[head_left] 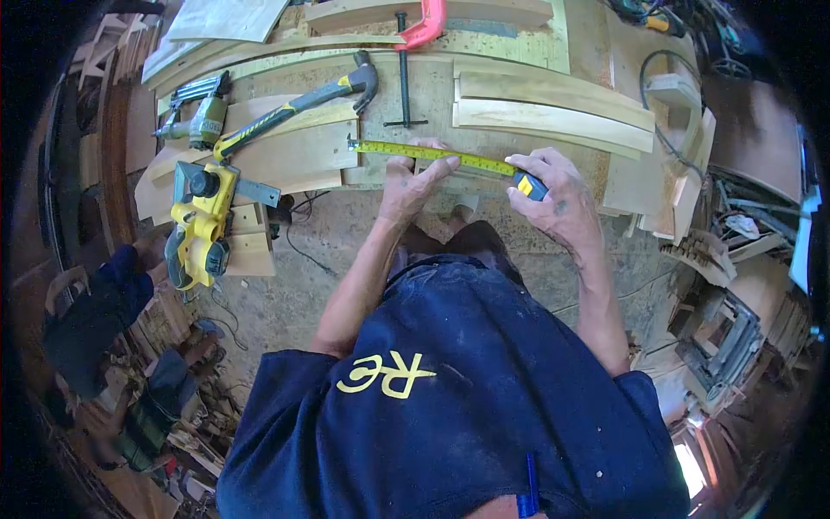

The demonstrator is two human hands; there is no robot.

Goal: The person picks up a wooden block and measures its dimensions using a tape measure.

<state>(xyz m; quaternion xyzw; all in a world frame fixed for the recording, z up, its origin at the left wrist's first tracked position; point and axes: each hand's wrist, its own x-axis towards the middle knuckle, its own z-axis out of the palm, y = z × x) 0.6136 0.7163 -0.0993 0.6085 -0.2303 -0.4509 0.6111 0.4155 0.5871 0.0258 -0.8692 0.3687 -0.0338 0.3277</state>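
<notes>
A yellow tape measure blade (pixel 432 154) stretches across the front of the workbench between my two hands. My right hand (pixel 558 190) is wrapped round the tape's dark case with its yellow label. The fingers of my left hand (pixel 417 180) pinch the blade partway along, thumb on top. The hooked end of the blade lies over a thin wooden board (pixel 298 156), left of my left hand. Beyond the blade lie stacked wooden strips (pixel 553 121).
A hammer (pixel 294 108), a nail gun (pixel 201 112) and a yellow power planer (pixel 203 225) lie at the left. A red clamp (pixel 422 28) with a dark screw (pixel 404 82) stands at the bench's back. Two other people are at the lower left.
</notes>
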